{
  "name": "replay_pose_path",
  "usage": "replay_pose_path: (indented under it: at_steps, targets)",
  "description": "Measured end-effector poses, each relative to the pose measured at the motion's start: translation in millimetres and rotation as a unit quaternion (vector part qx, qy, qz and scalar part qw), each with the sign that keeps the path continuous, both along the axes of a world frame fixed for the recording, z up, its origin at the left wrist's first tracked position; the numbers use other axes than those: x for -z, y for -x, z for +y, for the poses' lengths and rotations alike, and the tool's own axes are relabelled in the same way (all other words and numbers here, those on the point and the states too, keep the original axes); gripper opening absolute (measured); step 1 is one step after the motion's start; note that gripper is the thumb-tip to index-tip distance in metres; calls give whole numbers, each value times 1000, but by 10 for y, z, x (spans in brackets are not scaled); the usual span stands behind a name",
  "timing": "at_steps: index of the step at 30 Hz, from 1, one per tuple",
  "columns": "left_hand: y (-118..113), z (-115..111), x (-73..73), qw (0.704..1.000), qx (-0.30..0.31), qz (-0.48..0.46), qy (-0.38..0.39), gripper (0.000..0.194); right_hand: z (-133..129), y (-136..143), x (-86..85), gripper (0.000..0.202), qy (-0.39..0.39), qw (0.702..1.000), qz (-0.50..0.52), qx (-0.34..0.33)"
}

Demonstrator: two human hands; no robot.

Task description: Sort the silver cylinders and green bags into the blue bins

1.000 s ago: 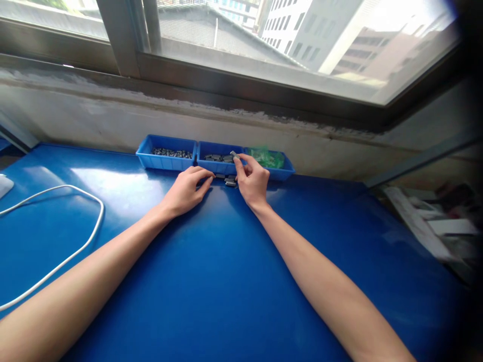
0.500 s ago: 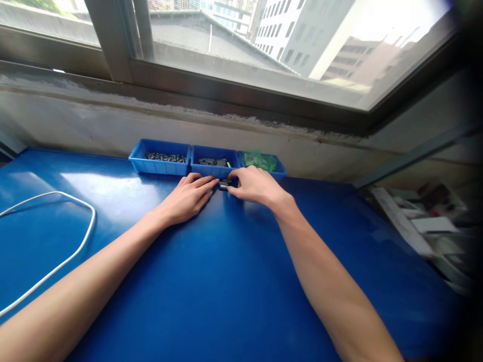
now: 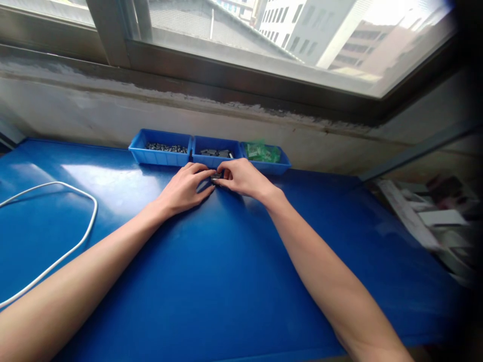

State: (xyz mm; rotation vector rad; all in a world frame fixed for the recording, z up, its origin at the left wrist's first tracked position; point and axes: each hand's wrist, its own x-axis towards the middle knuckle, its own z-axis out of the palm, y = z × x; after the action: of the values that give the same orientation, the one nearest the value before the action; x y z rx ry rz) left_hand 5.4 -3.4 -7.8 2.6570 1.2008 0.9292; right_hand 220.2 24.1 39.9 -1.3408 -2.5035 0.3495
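Note:
A few small dark bar-shaped pieces [image 3: 216, 177] with light metallic edges lie together between my two hands, just in front of the middle bin. My left hand [image 3: 188, 187] rests on the table to their left, its fingertips and thumb closed around that end. From the other side my right hand [image 3: 244, 177] pinches the pieces between thumb and curled fingers. Fingers partly cover them, so their exact kind cannot be made out. Behind, the middle blue bin [image 3: 211, 160] holds similar dark bars [image 3: 217, 152].
The left blue bin [image 3: 156, 157] contains many small metallic parts [image 3: 167, 148]. Green plastic packets [image 3: 260, 151] fill the right blue bin [image 3: 277, 167]. A white cable [image 3: 92, 211] loops over the blue table [image 3: 211, 281] at left. Behind the bins are a wall and window frame [image 3: 226, 75].
My right hand has moved slightly left with the pieces, nearer my left hand. My left thumb has spread away from its fingers, around the pieces' left end. The view has tilted down slightly.

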Motion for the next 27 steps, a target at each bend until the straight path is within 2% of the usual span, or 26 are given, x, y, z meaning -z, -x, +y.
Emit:
replay_pose_path:
  at_steps: [5, 9, 13, 16, 21, 24, 27]
  targets:
    - [20, 8, -5, 999, -20, -22, 11, 33, 31, 17, 261, 20, -81, 988, 113, -69]
    - [43, 31, 12, 998, -28, -45, 22, 23, 30, -3, 386, 19, -87, 980, 163, -76]
    - [54, 48, 22, 997, -25, -62, 24, 21, 22, 4, 385, 17, -65, 976, 194, -79]
    - [44, 33, -3, 997, -27, -65, 24, 23, 20, 7, 355, 22, -3, 964, 256, -65]
    - [23, 3, -55, 995, -37, -93, 3, 23, 19, 38, 344, 30, 95, 934, 341, -48]
    - [24, 6, -73, 989, -41, -144, 1, 20, 4, 92, 342, 38, 114, 912, 392, -39]
    - [29, 12, -86, 983, -51, -176, 16, 19, -24, 153, 330, 48, 110, 890, 442, 1]
